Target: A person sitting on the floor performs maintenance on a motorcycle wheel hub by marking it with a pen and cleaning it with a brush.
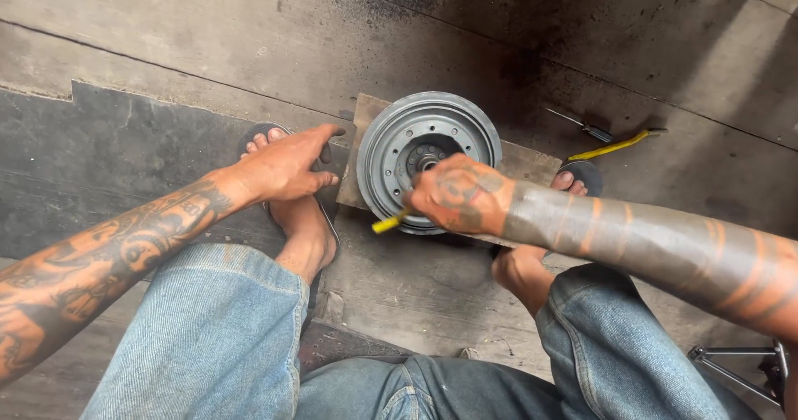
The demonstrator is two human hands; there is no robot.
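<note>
A round grey metal wheel hub point(391, 137) with bolt holes lies flat on a wooden board point(529, 161) on the floor between my feet. My right hand point(459, 194) is closed on a yellow-handled tool point(387, 222) over the hub's near side; the tool's working end is hidden by the hand. My left hand point(287, 166) hovers with fingers spread just left of the hub, above my left foot, holding nothing.
Beyond the hub, to the right, lie a yellow-handled tool point(615, 146) and a thin metal tool point(582, 124) on the stained concrete floor. My sandalled feet flank the board. A metal frame point(736, 362) sits at the lower right.
</note>
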